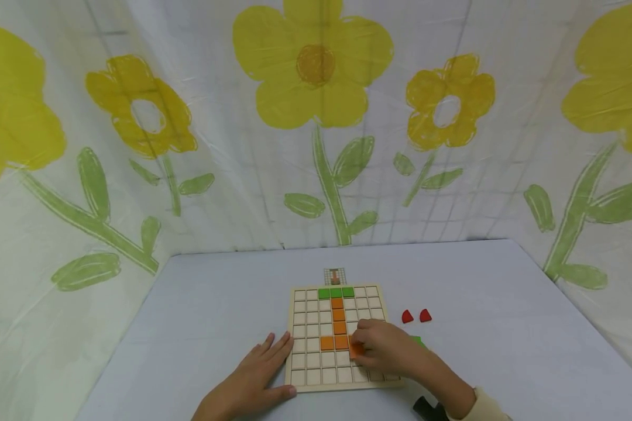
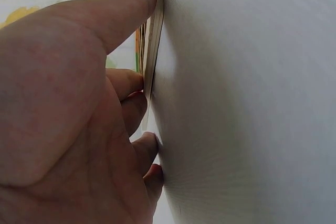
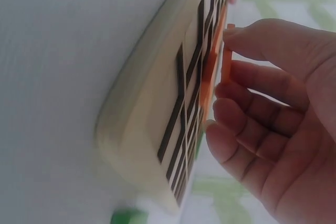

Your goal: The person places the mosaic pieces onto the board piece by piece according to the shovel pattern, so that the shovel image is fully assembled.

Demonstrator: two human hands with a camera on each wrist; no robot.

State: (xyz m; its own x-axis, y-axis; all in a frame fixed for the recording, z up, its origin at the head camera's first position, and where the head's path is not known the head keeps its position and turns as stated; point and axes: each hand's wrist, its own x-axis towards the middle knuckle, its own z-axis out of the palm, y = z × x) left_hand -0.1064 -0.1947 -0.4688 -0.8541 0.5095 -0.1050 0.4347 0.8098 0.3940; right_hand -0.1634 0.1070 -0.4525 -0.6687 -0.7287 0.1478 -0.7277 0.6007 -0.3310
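The person's left hand (image 1: 258,371) lies with extended fingers along the left side of the square, pale wooden board with a grid of cells (image 1: 313,358), thumb near its close corner; it grips nothing, and this light touch probably serves to keep the board from sliding. The right hand (image 1: 384,348) has a narrow grip: thumb and forefinger pinch a small, flat, square orange tile (image 3: 227,64) by its edges, perhaps so that its face stays free. This tile is over the board, just to the right of the lower end of the orange tiles (image 1: 339,316); whether it already touches the cell, one cannot tell. Green tiles (image 1: 336,292) sit in the far row, above the orange column. A small printed card with a grid (image 1: 335,276) lies just beyond the board, presumably to be seen easily, while two red wedge-shaped pieces (image 1: 408,317) rest apart at the right.
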